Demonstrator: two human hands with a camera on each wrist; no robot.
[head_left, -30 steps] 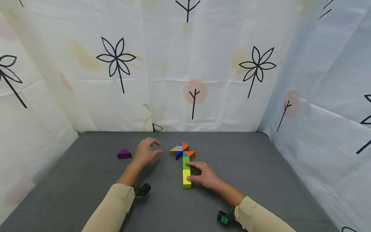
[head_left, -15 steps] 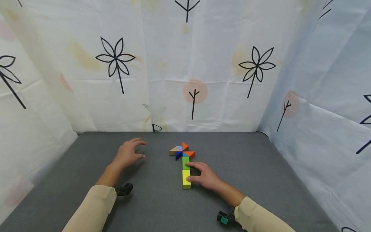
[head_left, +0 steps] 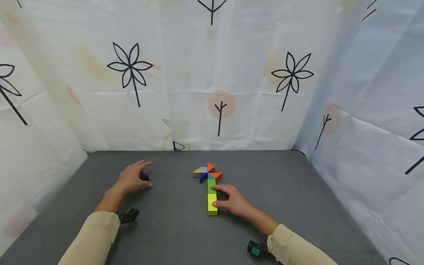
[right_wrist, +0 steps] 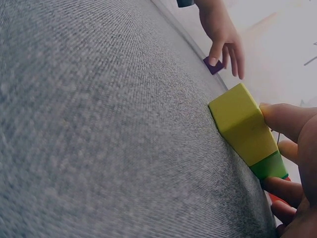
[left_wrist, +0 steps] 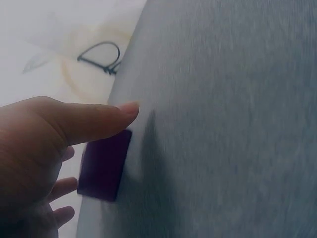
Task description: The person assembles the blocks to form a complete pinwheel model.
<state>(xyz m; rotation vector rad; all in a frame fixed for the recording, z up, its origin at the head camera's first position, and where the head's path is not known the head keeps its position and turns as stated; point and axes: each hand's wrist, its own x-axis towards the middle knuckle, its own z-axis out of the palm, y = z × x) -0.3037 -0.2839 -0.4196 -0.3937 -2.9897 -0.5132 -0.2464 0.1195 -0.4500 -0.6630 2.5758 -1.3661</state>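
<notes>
My left hand (head_left: pixel 130 178) is spread around a purple triangular block (head_left: pixel 144 176) at the left of the table. Its thumb lies on the near side and its fingers reach past the far side; the hand partly hides the block. In the left wrist view the thumb overlaps the top edge of the purple block (left_wrist: pixel 105 166). My right hand (head_left: pixel 234 200) rests on a column of two blocks, index fingertip on the green block (head_left: pixel 211 186), thumb on the yellow block (head_left: pixel 212 202). Seen from the right wrist, the thumb touches the yellow block (right_wrist: pixel 242 124) from the side.
Above the green block, small triangular blocks form a pinwheel: orange (head_left: pixel 210 167), a second orange (head_left: pixel 216 176), dark blue (head_left: pixel 203 177), light blue and a wood-coloured one (head_left: pixel 198 172). A grey cloth (head_left: pixel 179 228) covers the table. Patterned white curtains (head_left: pixel 185 73) stand behind and at both sides.
My left hand has moved left, away from the pinwheel, over to the purple block, which it now surrounds. The right hand stays on the green and yellow blocks.
</notes>
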